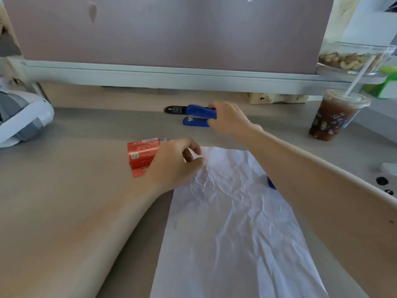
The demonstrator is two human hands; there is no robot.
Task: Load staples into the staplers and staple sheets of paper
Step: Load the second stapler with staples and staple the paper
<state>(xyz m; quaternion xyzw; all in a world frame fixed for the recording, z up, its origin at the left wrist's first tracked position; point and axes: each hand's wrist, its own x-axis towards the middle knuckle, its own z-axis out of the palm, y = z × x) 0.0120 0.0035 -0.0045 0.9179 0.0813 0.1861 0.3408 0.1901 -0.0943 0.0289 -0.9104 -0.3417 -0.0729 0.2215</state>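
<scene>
A blue stapler (198, 115) lies on the desk at the back centre, and my right hand (228, 119) grips its rear end. Crumpled white sheets of paper (234, 222) lie in front of me. My left hand (175, 163) rests on the paper's top left corner with fingers curled, pinching the edge. A red staple box (141, 154) lies just left of that hand, partly hidden by it. A small blue object (271, 182) peeks out from under my right forearm at the paper's right edge.
An iced drink cup with a straw (335, 117) stands at the right. A glass bowl of nuts (352, 59) sits on the shelf above it. A white and grey bag (19, 119) lies at the left. A grey partition wall (167, 33) closes the back.
</scene>
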